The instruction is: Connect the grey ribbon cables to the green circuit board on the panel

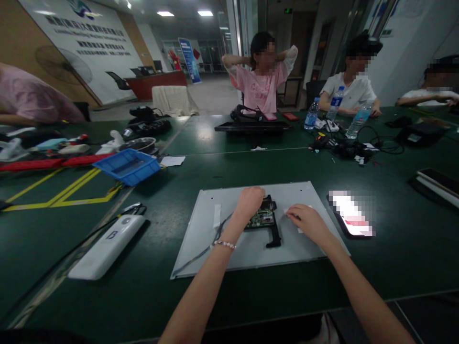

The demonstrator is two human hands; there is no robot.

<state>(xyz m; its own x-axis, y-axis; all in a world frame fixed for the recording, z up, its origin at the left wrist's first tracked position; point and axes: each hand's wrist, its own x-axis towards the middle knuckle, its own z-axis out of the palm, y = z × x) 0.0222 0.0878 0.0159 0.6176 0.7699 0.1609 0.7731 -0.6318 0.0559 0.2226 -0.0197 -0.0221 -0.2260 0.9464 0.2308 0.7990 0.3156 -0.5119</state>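
A pale grey flat panel (204, 229) lies on the green table before me. Near its middle sits a green circuit board (261, 220) with a black plastic frame (275, 236) along its side. My left hand (251, 203) is closed at the board's upper left edge; the back of the hand hides its fingertips. Over the right half of the panel, apart from the board, my right hand (308, 223) has its fingers pinched together. What is between them is too small to name. Grey cables (215, 241) run under my left wrist. A white strip (217, 216) is stuck to the panel's left part.
A phone (349, 215) lies right of the panel, and a white power bank (107, 248) with a cable lies left. Farther off are a blue tray (129, 165), a black flat screen-like piece (253, 126) and water bottles (311, 114). Several people sit around the table.
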